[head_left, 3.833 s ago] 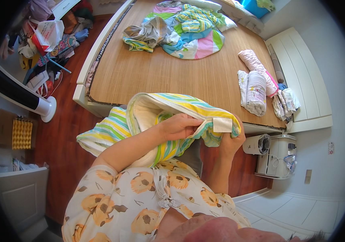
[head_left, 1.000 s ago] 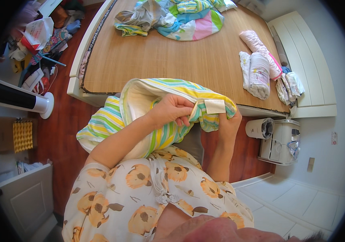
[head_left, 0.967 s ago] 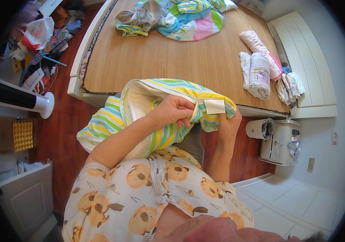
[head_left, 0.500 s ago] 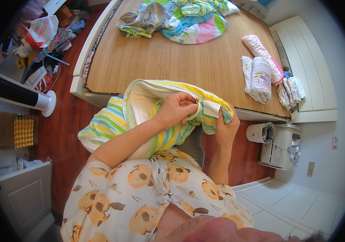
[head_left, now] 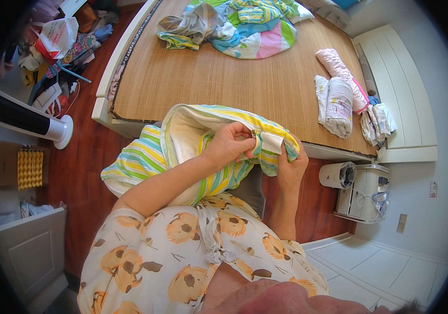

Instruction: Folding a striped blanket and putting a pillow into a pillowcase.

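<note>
Across my lap lies a striped cloth (head_left: 135, 162) in yellow, green, teal and white, with a white lining showing where it gapes. Its upper edge is gathered between my hands. Thumb and fingertips of my left hand (head_left: 228, 144) pinch that edge, just left of a white fabric label (head_left: 269, 142). My right hand (head_left: 291, 165) grips the cloth at the label's right, fingers mostly behind the fabric. The label lies flat against the stripes, between the two hands. Whatever small part the left fingertips hold is hidden.
Ahead is a bed with a brown woven mat (head_left: 224, 78). On it are a heap of colourful bedding (head_left: 255, 31), rolled pink and white quilts (head_left: 339, 102) and folded cloths (head_left: 378, 123). A white bin (head_left: 334, 175) stands right, a tower fan (head_left: 51, 131) left.
Both hands have shifted very slightly left with the cloth edge. The label is turned a little more toward me. Both grips stay the same.
</note>
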The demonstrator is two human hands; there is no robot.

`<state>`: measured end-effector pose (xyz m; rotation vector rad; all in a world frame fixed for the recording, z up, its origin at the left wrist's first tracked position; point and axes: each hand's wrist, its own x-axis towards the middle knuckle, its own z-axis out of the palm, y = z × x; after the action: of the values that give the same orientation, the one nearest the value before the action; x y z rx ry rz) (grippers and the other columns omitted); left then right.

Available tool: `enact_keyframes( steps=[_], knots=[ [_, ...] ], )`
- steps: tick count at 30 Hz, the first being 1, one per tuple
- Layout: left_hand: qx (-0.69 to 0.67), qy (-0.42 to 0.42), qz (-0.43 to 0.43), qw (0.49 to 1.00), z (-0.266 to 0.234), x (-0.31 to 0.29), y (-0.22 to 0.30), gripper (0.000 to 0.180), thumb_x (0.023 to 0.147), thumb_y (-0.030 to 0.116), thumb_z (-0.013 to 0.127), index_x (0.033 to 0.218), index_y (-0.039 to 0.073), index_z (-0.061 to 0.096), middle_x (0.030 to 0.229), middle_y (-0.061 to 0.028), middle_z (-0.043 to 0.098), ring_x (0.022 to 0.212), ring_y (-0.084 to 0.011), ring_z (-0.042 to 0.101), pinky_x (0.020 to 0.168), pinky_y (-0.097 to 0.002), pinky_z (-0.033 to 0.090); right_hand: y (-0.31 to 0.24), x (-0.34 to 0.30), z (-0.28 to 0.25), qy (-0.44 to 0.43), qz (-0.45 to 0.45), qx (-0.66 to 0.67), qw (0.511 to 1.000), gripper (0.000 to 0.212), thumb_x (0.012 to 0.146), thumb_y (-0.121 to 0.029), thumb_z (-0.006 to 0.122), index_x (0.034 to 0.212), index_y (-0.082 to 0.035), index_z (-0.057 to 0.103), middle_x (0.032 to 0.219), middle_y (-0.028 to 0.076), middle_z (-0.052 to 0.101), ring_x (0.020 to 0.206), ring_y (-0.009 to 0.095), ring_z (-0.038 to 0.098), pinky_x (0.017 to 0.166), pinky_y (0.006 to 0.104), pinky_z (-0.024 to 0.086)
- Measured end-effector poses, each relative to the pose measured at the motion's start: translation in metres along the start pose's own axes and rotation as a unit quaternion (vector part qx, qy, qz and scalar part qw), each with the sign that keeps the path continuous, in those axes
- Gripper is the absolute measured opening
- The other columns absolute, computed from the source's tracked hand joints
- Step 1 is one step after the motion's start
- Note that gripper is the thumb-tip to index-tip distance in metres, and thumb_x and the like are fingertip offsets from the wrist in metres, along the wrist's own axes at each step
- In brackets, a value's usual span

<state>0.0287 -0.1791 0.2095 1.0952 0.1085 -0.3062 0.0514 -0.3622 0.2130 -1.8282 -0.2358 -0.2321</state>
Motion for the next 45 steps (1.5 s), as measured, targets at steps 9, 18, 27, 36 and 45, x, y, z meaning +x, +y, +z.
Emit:
enact_keyframes(
  steps=[9, 18, 27, 36, 45],
  knots=[
    [-0.026, 0.022, 0.062, 0.997, -0.003, 0.005, -0.007, 0.016, 0.086, 0.017, 0.066, 0.093, 0.004, 0.060, 0.078, -0.0014, 0.062, 0.061, -0.0048, 0.059, 0.047, -0.0171, 0.046, 0.001, -0.002, 0.003, 0.000, -0.004, -0.017, 1.000, 0.026, 0.081, 0.004, 0.060, 0.107, 0.004, 0.059, 0.100, 0.011, 0.063, 0.094, 0.017, 0.058, 0.085, 0.0299, 0.045],
    [0.199, 0.090, 0.101, 0.971, -0.020, 0.010, -0.024, 0.016, 0.086, 0.014, 0.063, 0.092, -0.001, 0.065, 0.073, -0.0017, 0.066, 0.060, -0.0056, 0.059, 0.053, -0.0201, 0.047, 0.001, -0.005, 0.006, -0.003, -0.005, -0.035, 0.999, 0.024, 0.082, 0.000, 0.063, 0.106, 0.003, 0.060, 0.097, 0.010, 0.064, 0.092, 0.016, 0.058, 0.083, 0.0292, 0.045],
    [0.405, 0.143, 0.187, 0.883, -0.013, 0.011, -0.018, 0.015, 0.075, 0.016, 0.071, 0.083, 0.003, 0.068, 0.067, -0.0051, 0.066, 0.058, -0.0125, 0.062, 0.057, -0.0258, 0.049, -0.014, -0.011, 0.012, -0.025, 0.017, -0.046, 0.998, 0.025, 0.083, 0.000, 0.062, 0.108, 0.004, 0.060, 0.100, 0.009, 0.064, 0.094, 0.014, 0.058, 0.085, 0.0286, 0.045],
    [0.488, 0.173, 0.237, 0.822, -0.009, 0.011, -0.017, 0.009, 0.077, 0.014, 0.063, 0.076, 0.005, 0.064, 0.063, -0.0090, 0.061, 0.060, -0.0272, 0.062, 0.054, -0.0364, 0.047, -0.018, -0.012, 0.013, -0.016, 0.000, -0.049, 0.999, 0.025, 0.084, -0.001, 0.063, 0.107, 0.004, 0.060, 0.099, 0.011, 0.064, 0.093, 0.016, 0.059, 0.084, 0.0292, 0.045],
    [0.494, 0.105, 0.341, 0.793, -0.002, -0.002, 0.009, 0.011, 0.085, 0.013, 0.056, 0.084, 0.003, 0.054, 0.080, -0.0151, 0.057, 0.074, -0.0343, 0.058, 0.062, -0.0416, 0.046, 0.002, 0.011, -0.020, 0.052, -0.079, -0.079, 0.992, 0.026, 0.078, 0.004, 0.059, 0.103, 0.003, 0.064, 0.093, 0.012, 0.067, 0.086, 0.015, 0.062, 0.079, 0.0293, 0.049]
  ],
)
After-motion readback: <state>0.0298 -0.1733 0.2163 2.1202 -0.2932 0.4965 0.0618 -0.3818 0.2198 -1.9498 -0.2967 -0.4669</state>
